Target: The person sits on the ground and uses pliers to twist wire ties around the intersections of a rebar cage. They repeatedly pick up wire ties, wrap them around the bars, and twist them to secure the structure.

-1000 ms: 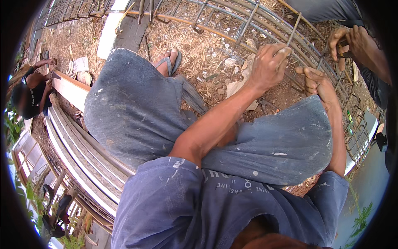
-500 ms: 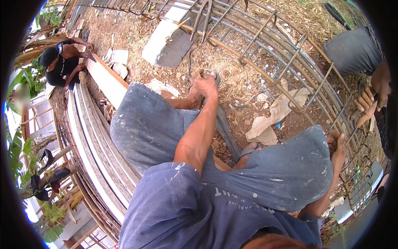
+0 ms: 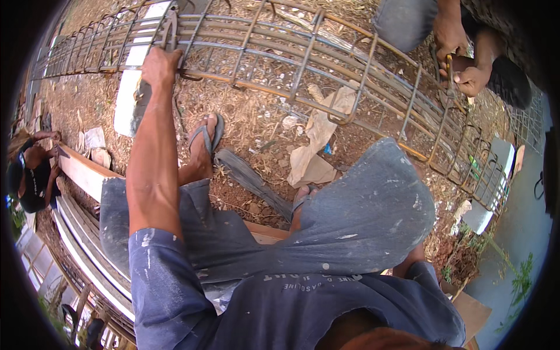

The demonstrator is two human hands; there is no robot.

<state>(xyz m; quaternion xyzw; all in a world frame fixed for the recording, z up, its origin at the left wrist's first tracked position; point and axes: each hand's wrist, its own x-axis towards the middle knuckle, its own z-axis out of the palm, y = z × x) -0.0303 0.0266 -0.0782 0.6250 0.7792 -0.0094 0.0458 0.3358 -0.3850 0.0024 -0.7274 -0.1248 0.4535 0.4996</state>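
Note:
My left arm reaches forward to the steel rebar cage lying across the ground ahead. My left hand is closed around the lower ends of the handles of a pair of pincers, which rest against the cage bars. Only a piece of my right forearm shows beside my right knee; the right hand is hidden behind the knee, near the cage's rusty lower bar.
At the right, a co-worker's hands hold a tool on the cage. Far left, another person handles a wooden plank. Long boards lie at left. Torn paper and a dark strip lie before my feet.
My left hand has moved forward from beside my foot to the pincers and closed on them. My view has shifted rightward. My right hand has gone out of sight behind my knee.

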